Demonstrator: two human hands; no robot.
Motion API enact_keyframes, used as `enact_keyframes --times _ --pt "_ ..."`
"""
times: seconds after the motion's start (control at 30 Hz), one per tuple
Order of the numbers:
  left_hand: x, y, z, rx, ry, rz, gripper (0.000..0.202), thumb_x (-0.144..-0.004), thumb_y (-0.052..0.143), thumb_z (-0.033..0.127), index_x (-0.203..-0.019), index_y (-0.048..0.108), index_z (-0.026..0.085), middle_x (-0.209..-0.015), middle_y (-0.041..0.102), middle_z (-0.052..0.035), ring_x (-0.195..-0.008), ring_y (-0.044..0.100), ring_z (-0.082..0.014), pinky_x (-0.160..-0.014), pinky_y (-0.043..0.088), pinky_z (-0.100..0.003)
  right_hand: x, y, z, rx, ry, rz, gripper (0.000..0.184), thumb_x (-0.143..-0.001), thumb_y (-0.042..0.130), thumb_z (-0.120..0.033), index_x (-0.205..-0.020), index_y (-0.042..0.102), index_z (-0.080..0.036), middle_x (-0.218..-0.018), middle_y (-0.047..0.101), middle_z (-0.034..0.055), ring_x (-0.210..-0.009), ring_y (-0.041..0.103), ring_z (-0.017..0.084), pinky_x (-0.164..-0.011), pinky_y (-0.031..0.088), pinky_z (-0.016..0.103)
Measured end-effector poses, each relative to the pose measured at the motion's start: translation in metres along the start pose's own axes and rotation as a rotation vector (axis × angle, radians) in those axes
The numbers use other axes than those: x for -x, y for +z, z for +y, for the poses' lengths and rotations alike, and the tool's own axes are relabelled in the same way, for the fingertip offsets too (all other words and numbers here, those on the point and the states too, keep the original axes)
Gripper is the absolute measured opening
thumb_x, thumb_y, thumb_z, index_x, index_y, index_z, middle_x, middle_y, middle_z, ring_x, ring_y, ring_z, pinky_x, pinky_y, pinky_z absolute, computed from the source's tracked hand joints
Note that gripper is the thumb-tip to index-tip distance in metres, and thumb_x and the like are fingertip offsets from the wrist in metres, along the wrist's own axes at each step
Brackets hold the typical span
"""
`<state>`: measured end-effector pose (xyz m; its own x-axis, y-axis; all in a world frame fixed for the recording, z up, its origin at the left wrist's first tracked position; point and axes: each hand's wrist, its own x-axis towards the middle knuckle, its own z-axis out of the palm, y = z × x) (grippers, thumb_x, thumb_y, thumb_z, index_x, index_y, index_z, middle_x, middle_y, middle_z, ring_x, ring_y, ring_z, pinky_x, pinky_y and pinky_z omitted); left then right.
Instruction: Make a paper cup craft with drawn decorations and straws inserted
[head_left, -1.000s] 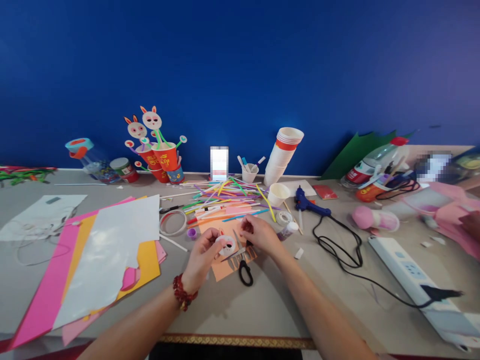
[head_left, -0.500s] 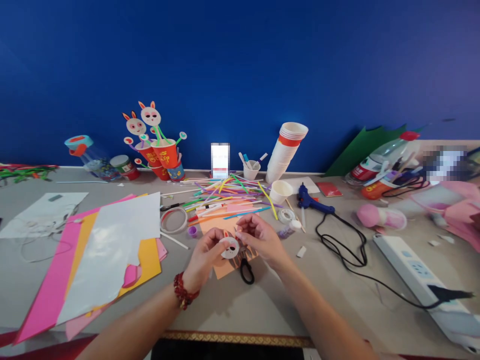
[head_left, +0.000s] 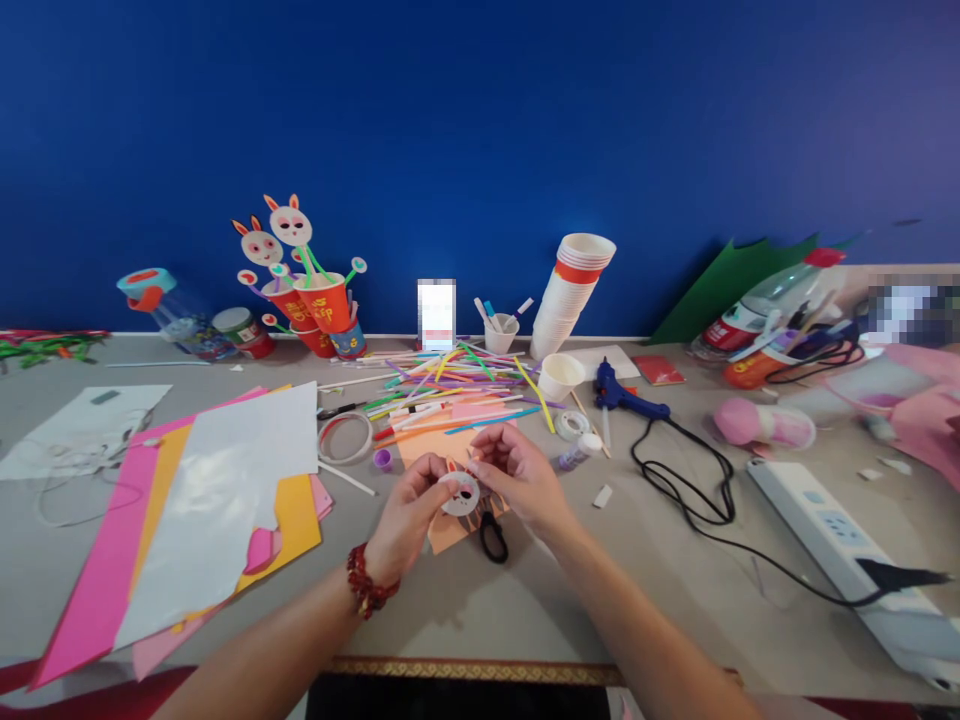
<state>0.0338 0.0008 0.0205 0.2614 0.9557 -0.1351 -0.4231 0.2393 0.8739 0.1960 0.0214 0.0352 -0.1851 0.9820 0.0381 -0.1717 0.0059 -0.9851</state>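
Between thumb and fingers, my left hand [head_left: 412, 498] pinches a white paper rabbit face [head_left: 454, 505] with a dark eye and an orange-and-white ear at its top. My right hand [head_left: 521, 475] is close on the right, thumb and fingertips pinched near the ear; whatever they hold is too small to make out. Beneath both hands lies a peach sheet of paper [head_left: 448, 533]. Black-handled scissors [head_left: 487, 522] rest on it, their blades partly hidden under my right hand.
Colourful sticks [head_left: 450, 375] lie beyond my hands. Rabbit-decorated red cups [head_left: 326, 303] and stacked paper cups [head_left: 566, 300] stand at the back. Paper sheets [head_left: 225, 480] are on the left; a blue glue gun [head_left: 630, 400], its cord and a power strip [head_left: 832, 530] are on the right.
The view has shifted slightly. Both hands keep nearly the same pose around the rabbit face, with only small movement of the fingertips.
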Motion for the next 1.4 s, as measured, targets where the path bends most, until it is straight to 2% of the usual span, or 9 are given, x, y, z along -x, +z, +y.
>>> enact_keyframes --times 0.27,0.53,0.63,0.77,1.1,1.4 --pt "0.0 0.001 0.0 0.011 -0.003 0.008 0.023 -0.081 0.07 0.026 -0.072 0.05 0.017 -0.074 0.057 0.0012 -0.067 0.05 -0.0109 -0.062 0.037 -0.023 0.0 0.001 0.001 0.009 -0.007 0.014 0.02 -0.075 0.073 -0.026 -0.091 0.061 -0.022 -0.079 0.058 -0.0009 -0.072 0.055 0.014 -0.065 0.045 0.027" --pt "-0.001 0.003 0.002 0.036 0.002 0.046 0.024 -0.078 0.072 0.026 -0.071 0.051 0.017 -0.071 0.056 0.0023 -0.064 0.049 -0.0096 -0.061 0.039 -0.022 0.003 0.004 -0.008 -0.011 0.033 0.036 0.026 -0.077 0.072 -0.035 -0.096 0.061 -0.023 -0.084 0.063 0.0017 -0.075 0.06 0.017 -0.067 0.049 0.029" --pt "-0.001 0.004 0.003 0.052 0.0 0.046 0.026 -0.078 0.073 0.027 -0.07 0.05 0.017 -0.071 0.056 0.0022 -0.065 0.05 -0.0099 -0.062 0.04 -0.022 0.004 0.004 -0.009 0.007 0.04 -0.011 0.026 -0.077 0.072 -0.038 -0.094 0.061 -0.022 -0.087 0.063 0.0024 -0.073 0.059 0.016 -0.063 0.049 0.028" --pt "-0.002 0.003 0.003 0.063 0.015 0.041 0.026 -0.078 0.072 0.029 -0.071 0.05 0.017 -0.073 0.055 0.0021 -0.067 0.05 -0.0109 -0.063 0.04 -0.023 0.004 0.006 -0.002 0.07 0.046 -0.088 0.025 -0.076 0.073 -0.041 -0.084 0.06 -0.021 -0.08 0.059 0.0004 -0.068 0.058 0.015 -0.059 0.048 0.026" --pt "0.0 -0.001 -0.002 0.065 0.021 0.039 0.023 -0.082 0.069 0.026 -0.073 0.05 0.017 -0.075 0.054 0.0023 -0.069 0.049 -0.0108 -0.065 0.04 -0.023 0.004 0.013 0.006 0.154 -0.028 -0.005 0.021 -0.078 0.069 -0.038 -0.078 0.058 -0.021 -0.078 0.054 0.0001 -0.066 0.053 0.014 -0.055 0.045 0.024" --pt "-0.001 0.0 -0.001 0.073 -0.014 0.071 0.025 -0.078 0.073 0.03 -0.072 0.052 0.017 -0.072 0.055 0.003 -0.066 0.051 -0.0105 -0.063 0.042 -0.022 0.003 0.013 0.006 0.182 -0.059 0.006 0.02 -0.08 0.069 -0.036 -0.073 0.059 -0.02 -0.079 0.055 0.0009 -0.067 0.052 0.014 -0.054 0.044 0.023"
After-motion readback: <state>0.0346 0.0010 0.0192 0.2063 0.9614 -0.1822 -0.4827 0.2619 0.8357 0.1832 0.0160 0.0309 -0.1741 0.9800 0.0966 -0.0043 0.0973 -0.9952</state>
